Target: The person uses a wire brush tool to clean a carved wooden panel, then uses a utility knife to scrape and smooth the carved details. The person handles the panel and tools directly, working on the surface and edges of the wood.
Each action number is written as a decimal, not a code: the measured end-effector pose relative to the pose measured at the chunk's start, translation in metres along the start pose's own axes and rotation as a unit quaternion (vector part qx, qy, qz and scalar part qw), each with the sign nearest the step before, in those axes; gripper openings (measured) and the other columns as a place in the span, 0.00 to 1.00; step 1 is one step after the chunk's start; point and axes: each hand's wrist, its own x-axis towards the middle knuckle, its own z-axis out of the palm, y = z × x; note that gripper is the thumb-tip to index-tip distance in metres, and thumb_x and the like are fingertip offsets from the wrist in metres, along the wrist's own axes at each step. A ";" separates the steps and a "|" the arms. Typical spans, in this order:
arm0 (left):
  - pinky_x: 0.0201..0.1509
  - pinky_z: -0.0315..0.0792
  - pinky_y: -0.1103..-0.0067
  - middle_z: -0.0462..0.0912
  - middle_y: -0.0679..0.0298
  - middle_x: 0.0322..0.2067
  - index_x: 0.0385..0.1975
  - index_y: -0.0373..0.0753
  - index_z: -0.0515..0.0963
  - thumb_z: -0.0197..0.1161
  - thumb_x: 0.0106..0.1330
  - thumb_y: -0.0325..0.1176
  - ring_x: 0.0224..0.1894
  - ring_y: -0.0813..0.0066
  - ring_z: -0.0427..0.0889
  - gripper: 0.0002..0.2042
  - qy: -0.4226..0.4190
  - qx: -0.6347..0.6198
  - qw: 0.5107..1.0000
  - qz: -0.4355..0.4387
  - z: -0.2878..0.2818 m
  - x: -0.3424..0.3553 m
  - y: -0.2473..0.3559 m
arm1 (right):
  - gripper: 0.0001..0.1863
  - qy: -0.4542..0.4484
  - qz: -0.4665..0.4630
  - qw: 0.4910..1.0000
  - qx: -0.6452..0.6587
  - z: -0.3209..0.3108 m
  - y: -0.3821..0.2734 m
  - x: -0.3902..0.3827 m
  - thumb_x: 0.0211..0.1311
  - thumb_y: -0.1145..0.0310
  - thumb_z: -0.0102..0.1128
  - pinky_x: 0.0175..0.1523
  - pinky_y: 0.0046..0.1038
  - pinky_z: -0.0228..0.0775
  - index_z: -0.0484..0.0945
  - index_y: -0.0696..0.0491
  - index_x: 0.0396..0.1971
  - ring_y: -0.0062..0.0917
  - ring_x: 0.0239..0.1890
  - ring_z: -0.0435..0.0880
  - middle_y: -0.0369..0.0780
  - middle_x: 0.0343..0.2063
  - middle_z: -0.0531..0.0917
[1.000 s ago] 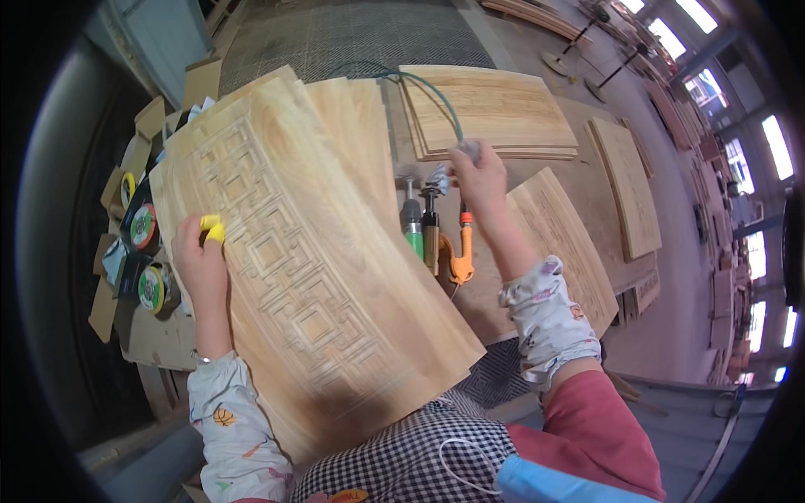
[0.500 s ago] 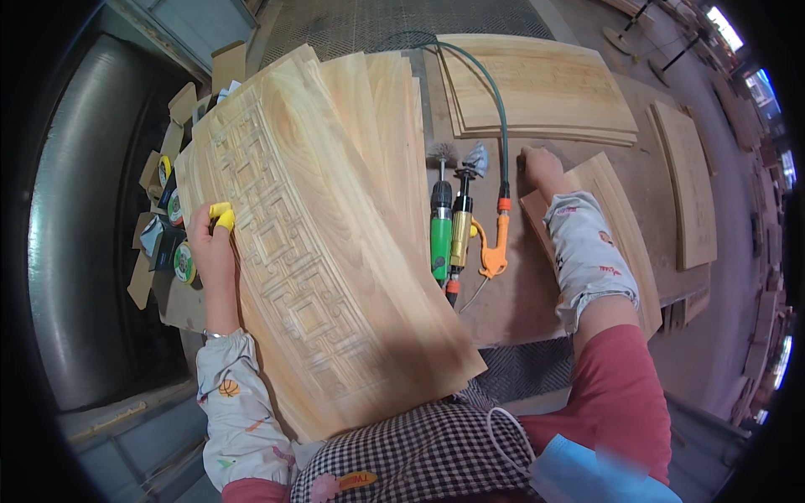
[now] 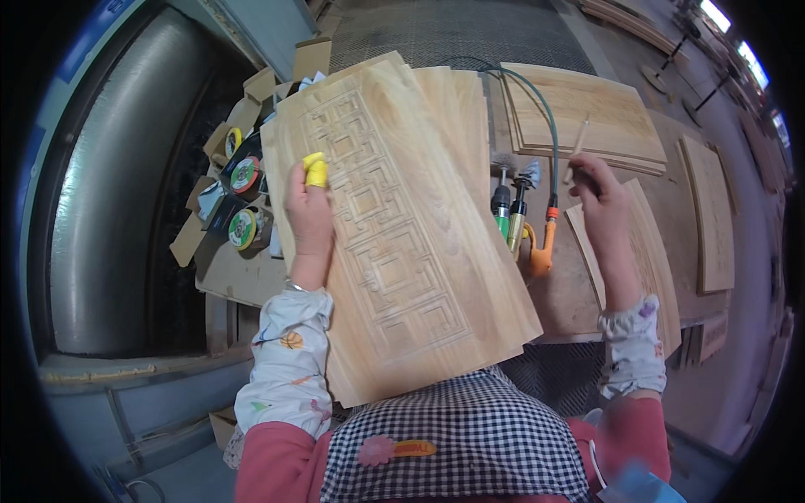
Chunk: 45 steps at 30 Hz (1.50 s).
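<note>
A pale carved wooden panel [image 3: 369,201] with a raised geometric lattice lies slanted in front of me, its near end close to my checked apron. My left hand [image 3: 309,220], yellow wraps on its fingertips, grips the panel's left edge. My right hand [image 3: 605,194] is raised over the table's right side and holds a slim, pale, stick-like tool [image 3: 580,144] that points up and away. Its exact kind is unclear. Under the carved panel, more flat boards [image 3: 465,109] stick out at the far right.
Between the hands lie a green-and-black power tool [image 3: 501,205], a gold-and-black one [image 3: 517,214] and an orange air gun [image 3: 543,247] on a hose. Boards are stacked at the far right [image 3: 579,105]; a curved panel [image 3: 650,251] lies beneath my right hand. Opened boxes with tape-like rolls [image 3: 243,228] stand left.
My right hand has come up from the table and now has the stick-like tool in it. The whole view has shifted; my left hand stays at the panel's edge.
</note>
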 end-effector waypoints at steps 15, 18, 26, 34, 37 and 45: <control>0.35 0.69 0.87 0.77 0.73 0.31 0.61 0.37 0.79 0.57 0.77 0.30 0.29 0.86 0.72 0.16 -0.152 -0.016 0.975 -0.158 -0.073 -0.092 0.090 | 0.24 -0.288 -0.236 0.925 -0.070 0.124 -0.171 -0.100 0.63 0.70 0.63 0.34 0.34 0.79 0.75 0.53 0.60 0.33 0.34 0.89 0.41 0.35 0.87; 0.36 0.71 0.83 0.78 0.69 0.32 0.61 0.33 0.78 0.58 0.74 0.28 0.30 0.81 0.75 0.18 -0.168 0.124 0.977 -0.033 -0.076 -0.071 0.056 | 0.19 -0.303 -0.224 0.924 -0.061 0.152 -0.181 -0.093 0.63 0.71 0.61 0.35 0.37 0.80 0.75 0.55 0.54 0.35 0.35 0.89 0.43 0.33 0.86; 0.42 0.77 0.77 0.87 0.57 0.36 0.55 0.34 0.82 0.59 0.68 0.24 0.36 0.76 0.83 0.16 -0.173 0.227 0.957 0.051 -0.062 -0.040 0.055 | 0.05 -0.126 -0.363 0.915 -0.118 0.240 -0.149 -0.083 0.54 0.69 0.59 0.39 0.31 0.74 0.76 0.52 0.30 0.29 0.35 0.81 0.37 0.29 0.81; 0.41 0.80 0.68 0.87 0.49 0.37 0.49 0.38 0.82 0.63 0.67 0.29 0.38 0.52 0.88 0.12 -0.257 0.366 0.893 0.056 -0.046 -0.016 0.067 | 0.06 -0.174 -0.385 0.904 -0.067 0.258 -0.124 -0.102 0.50 0.66 0.62 0.45 0.32 0.67 0.79 0.51 0.27 0.30 0.40 0.75 0.38 0.31 0.76; 0.40 0.79 0.63 0.86 0.49 0.37 0.47 0.40 0.82 0.64 0.67 0.31 0.39 0.46 0.86 0.10 -0.264 0.404 0.870 0.107 -0.039 -0.016 0.068 | 0.18 -0.245 -0.343 0.905 -0.054 0.250 -0.127 -0.100 0.49 0.59 0.74 0.51 0.35 0.69 0.80 0.55 0.35 0.34 0.47 0.77 0.40 0.37 0.80; 0.36 0.79 0.61 0.86 0.54 0.36 0.44 0.41 0.83 0.65 0.66 0.28 0.36 0.48 0.86 0.08 -0.250 0.455 0.833 0.190 -0.035 -0.018 0.067 | 0.21 -0.260 -0.285 0.922 0.004 0.248 -0.129 -0.097 0.50 0.57 0.76 0.56 0.38 0.68 0.82 0.56 0.39 0.36 0.51 0.76 0.41 0.41 0.80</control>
